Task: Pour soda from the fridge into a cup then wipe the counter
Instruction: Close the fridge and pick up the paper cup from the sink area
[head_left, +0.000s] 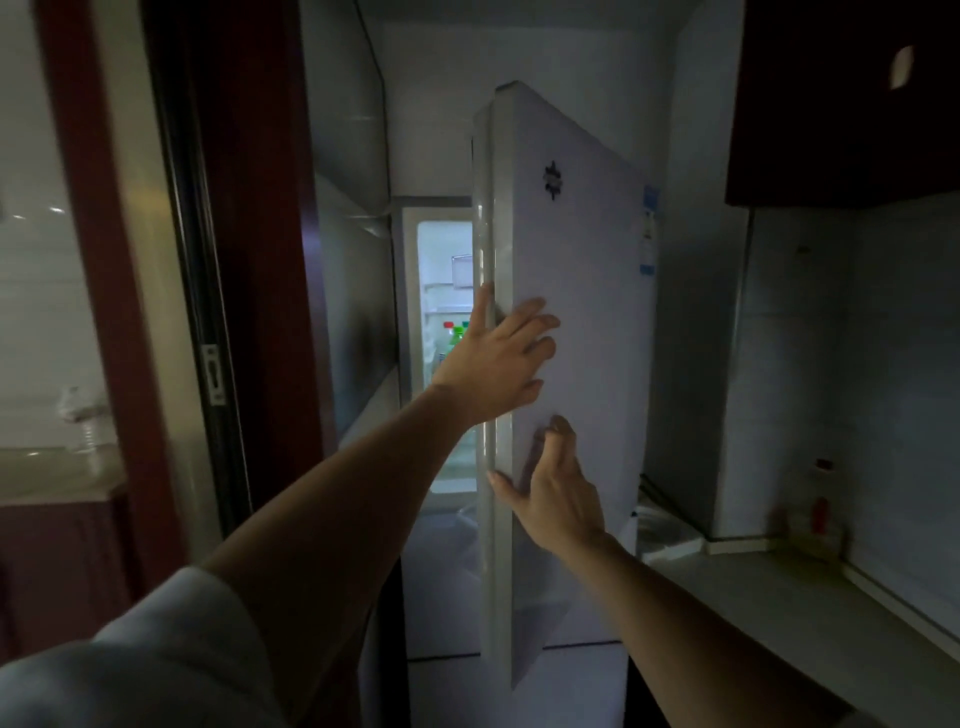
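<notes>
- Hands are working the fridge door (571, 322) in the head view: the left hand (498, 358) is lying spread and flat on the door's front face with its thumb hooking the free edge, and the right hand (556, 493), just below it, is resting with loosely spread fingers against the same edge, gripping nothing.
- Bottles (454, 338) with green and red caps are standing in the lit fridge interior beyond the left hand, partly hidden by the door; which one is the soda is too small to tell.
- Bench (779, 597) is running off to the right of the right hand, dim, with a small red-capped bottle (821, 499) near the wall; no cup is showing.
- Risk, as a judgement: the door is standing only partly open, so reaching past it could be knocking a bottle over, and the poor light could be leading to the wrong bottle being taken.
</notes>
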